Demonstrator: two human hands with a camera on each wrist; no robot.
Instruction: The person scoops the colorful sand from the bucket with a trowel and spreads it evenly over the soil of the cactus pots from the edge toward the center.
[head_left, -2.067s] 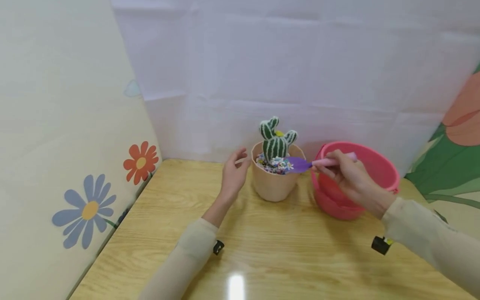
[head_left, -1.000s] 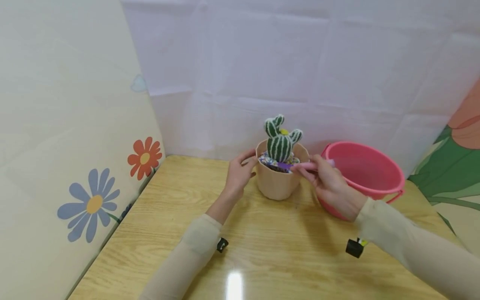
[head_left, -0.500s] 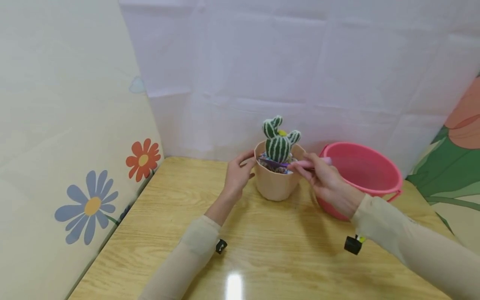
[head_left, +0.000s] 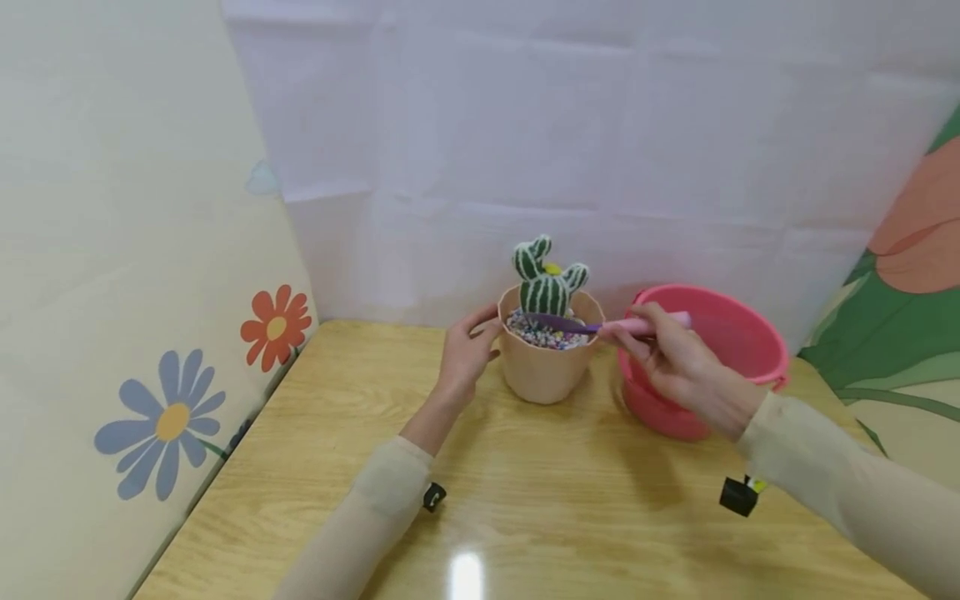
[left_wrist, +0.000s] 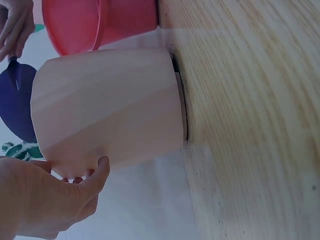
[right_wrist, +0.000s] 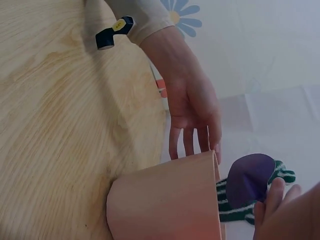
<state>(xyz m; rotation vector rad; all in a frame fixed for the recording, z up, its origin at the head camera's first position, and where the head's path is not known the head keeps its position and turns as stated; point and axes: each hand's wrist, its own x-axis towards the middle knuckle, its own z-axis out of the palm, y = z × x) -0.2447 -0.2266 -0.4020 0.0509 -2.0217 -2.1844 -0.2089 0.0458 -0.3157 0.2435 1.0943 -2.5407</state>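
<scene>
A peach flowerpot [head_left: 543, 375] stands on the table with a green-and-white striped knitted cactus [head_left: 545, 293] in it. Small multicoloured beads [head_left: 542, 335] surround the cactus's base. My right hand [head_left: 686, 367] grips the pink handle of a small trowel [head_left: 647, 323]. Its purple blade [right_wrist: 250, 181] is held over the pot, close above the beads, and overlaps the cactus in the right wrist view. My left hand [head_left: 465, 354] touches the pot's left side near the rim. In the left wrist view its thumb [left_wrist: 101, 172] lies against the pot's outer wall; the other fingers are partly hidden.
A pink bucket [head_left: 660, 410] with a handle stands right of the pot, behind my right hand. White cloth [head_left: 465, 125] hangs behind the wooden table [head_left: 540, 492]. Flower-patterned walls [head_left: 172, 422] rise on both sides.
The bead-loaded trowel was at the pot's right rim, then moved left and tipped inside. Now it has lifted slightly and drawn back right. My left hand moved onto the pot's side.
</scene>
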